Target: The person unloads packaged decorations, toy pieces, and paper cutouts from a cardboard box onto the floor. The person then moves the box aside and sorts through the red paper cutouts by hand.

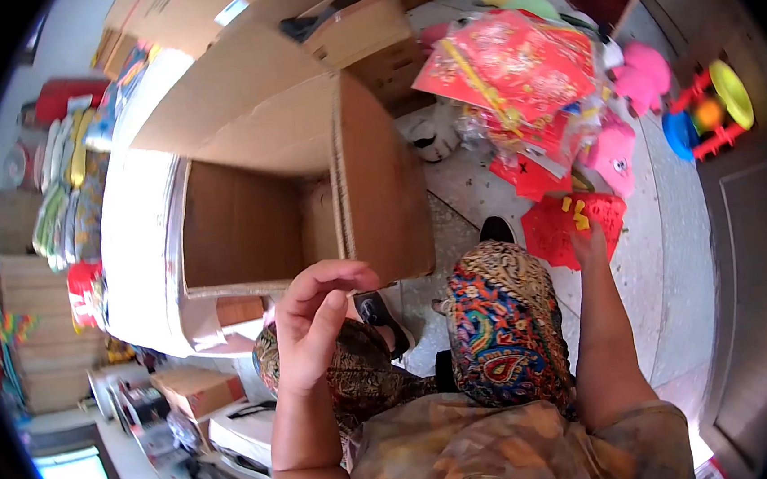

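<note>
My left hand [318,321] is raised in front of a large open cardboard box [384,185], its fingers loosely curved and the thumb apart, with nothing in it. My right hand [591,246] grips the near edge of a red sheet [545,231] with yellow characters on it; part of its fingers is hard to make out. Just beyond that sheet lies a heap of red-and-gold printed paper decorations [514,72], some in clear plastic wrapping. The inside of the box shows bare brown walls; part of its bottom is hidden.
Pink plush toys [641,78] lie right of the heap. A colourful plastic toy [709,112] is by the brown door [758,300]. Another carton [363,38] stands behind the big box. Folded textiles [66,210] are stacked at left. My patterned knees are between my hands.
</note>
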Tool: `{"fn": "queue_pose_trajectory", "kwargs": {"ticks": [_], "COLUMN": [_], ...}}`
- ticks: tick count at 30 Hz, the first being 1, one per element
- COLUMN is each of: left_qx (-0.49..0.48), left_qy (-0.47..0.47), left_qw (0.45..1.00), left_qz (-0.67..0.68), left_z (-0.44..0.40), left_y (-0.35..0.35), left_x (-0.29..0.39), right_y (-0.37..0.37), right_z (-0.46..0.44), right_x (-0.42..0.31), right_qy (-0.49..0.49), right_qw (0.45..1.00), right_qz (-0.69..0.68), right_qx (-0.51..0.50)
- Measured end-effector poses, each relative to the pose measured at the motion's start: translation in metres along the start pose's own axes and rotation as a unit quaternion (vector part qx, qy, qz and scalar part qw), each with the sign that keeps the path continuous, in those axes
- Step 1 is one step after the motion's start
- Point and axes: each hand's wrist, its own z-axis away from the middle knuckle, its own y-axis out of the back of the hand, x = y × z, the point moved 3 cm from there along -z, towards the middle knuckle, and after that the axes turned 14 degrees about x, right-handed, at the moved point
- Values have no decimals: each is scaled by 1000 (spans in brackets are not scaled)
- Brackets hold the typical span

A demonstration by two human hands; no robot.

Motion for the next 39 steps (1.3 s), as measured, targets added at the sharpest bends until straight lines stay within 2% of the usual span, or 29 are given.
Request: {"fn": "queue_pose_trajectory", "kwargs": {"ticks": [2,3,4,5,6,7,8,10,11,12,14,16,18,21,24,26,27,29,31,32,33,34,35,39], "left_qx": [-16,-17,0,17,34,73,88,140,128,138,122,115,80,2,-46,-91,-110,-120,-131,-92,-53,-84,-81,-42], "left_qy": [-53,-91,-90,-162,-230,-224,-219,-255,-276,-268,-260,-243,-232,-222,-213,-181,-175,-164,-165,-173,-181,-153,-150,-124], "left_qw": [997,990,991,972,943,937,940,908,892,896,891,900,916,945,949,947,943,944,942,947,950,951,953,964], "left_qz": [-49,-110,-100,-170,-239,-258,-248,-301,-335,-327,-352,-343,-317,-240,-227,-249,-260,-259,-261,-254,-247,-254,-251,-231], "left_z": [0,-1,-3,-5,-4,-3,-2,0,-1,-1,2,4,9,19,24,26,29,34,23,26,30,23,22,15], "left_y": [13,23,30,35,40,47,55,72,80,88,101,111,118,130,135,138,140,144,151,155,158,167,170,174], "left_x": [-2,-5,-7,-6,-4,-5,-7,-8,-6,-7,-11,-11,-13,-17,-24,-27,-29,-33,-25,-29,-32,-24,-25,-35], "right_y": [4,10,6,4,-11,-25,-36,-64,-93,-116,-174,-224,-270,-330,-378,-406,-416,-421,-407,-396,-383,-374,-366,-344], "right_z": [7,-1,7,15,57,86,95,115,160,171,265,337,406,476,476,431,407,351,301,286,271,245,185,53], "right_x": [-3,-5,-9,-14,-23,-34,-44,-65,-67,-73,-69,-51,-10,74,175,240,271,327,362,364,367,370,377,363], "right_qy": [26,-2,-30,-22,27,77,87,147,181,220,298,407,414,416,367,349,416,477,377,322,347,283,332,230], "right_qw": [997,996,994,992,984,971,966,941,924,906,846,751,678,444,252,120,-16,-255,-276,-207,-217,-267,-297,-327], "right_qz": [72,88,104,121,174,226,240,279,294,280,336,411,432,573,698,741,757,728,805,862,840,863,805,859], "right_qx": [15,-3,-19,-26,-27,-26,-31,-126,-166,-229,-287,-319,-427,-549,-562,-561,-503,-421,-365,-333,-356,-324,-391,-319]}}
